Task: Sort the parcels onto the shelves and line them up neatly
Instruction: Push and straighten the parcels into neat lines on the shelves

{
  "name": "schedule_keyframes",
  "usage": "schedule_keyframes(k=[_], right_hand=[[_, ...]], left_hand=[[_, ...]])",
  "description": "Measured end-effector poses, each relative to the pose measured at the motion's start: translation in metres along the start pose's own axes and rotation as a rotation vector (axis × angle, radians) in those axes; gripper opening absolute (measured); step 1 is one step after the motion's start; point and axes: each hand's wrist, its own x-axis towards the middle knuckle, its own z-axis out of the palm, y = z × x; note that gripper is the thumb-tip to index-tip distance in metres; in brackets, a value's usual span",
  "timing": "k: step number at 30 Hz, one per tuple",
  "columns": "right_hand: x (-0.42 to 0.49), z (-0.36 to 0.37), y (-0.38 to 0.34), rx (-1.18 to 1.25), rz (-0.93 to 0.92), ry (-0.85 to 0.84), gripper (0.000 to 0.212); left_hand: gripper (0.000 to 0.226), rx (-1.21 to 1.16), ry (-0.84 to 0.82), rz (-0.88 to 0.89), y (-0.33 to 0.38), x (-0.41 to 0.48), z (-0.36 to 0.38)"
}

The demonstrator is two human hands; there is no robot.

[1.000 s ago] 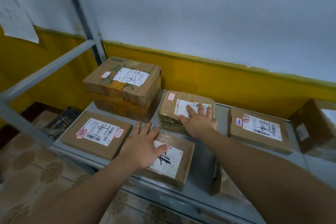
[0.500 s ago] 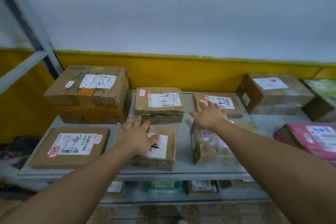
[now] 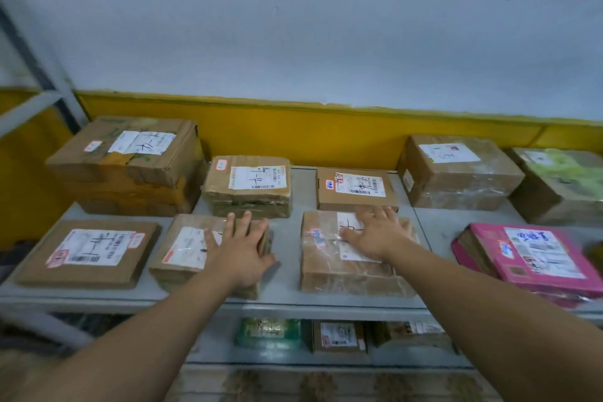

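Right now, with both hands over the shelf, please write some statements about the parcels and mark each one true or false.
1. The left hand lies flat on a small brown parcel in the front row. True.
2. The right hand holds the pink parcel. False: it rests on a tape-wrapped brown parcel; the pink parcel lies apart, further right.
3. The big cardboard box stands at the back left. True.
4. The lower shelf holds nothing. False: a green parcel and others lie there.
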Motion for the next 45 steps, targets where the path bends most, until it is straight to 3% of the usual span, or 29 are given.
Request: schedule_keyframes(k=[6,17,24,29,33,36,40,45], right_hand=[[0.01,0.016,0.006,0.021,-0.113,0.049,0.083],[0.0,0.038,0.007,0.009,-0.139,0.083,0.091],[0.001,0.021,0.003,0.008,-0.123,0.044,0.085],[0.018,-0.01,0.01,0.082,-0.1,0.106,0.083],[0.037,-0.009,0.023,0.073,-0.124,0.072,0.083],[0.047,0.005,0.031,0.011,-0.148,0.025,0.081],[0.051,0.015,0.033,-0.031,-0.189,0.035,0.083],[0.054,0.008,0.034,-0.009,-0.209,0.034,0.089]], left_hand=[[0.065,0.0,0.069,-0.095,0.003,0.003,0.007],[0.064,0.002,0.062,-0.103,0.005,0.002,0.006],[0.071,-0.016,0.003,-0.117,0.013,0.001,-0.004],[0.071,-0.062,0.07,0.022,0.054,0.006,-0.01],[0.071,-0.141,0.008,0.115,0.1,0.012,0.003],[0.079,-0.187,-0.089,0.093,0.114,0.021,0.013],[0.082,-0.232,-0.083,0.079,0.111,0.027,0.018],[0.08,-0.05,-0.03,0.081,0.118,0.031,0.015]])
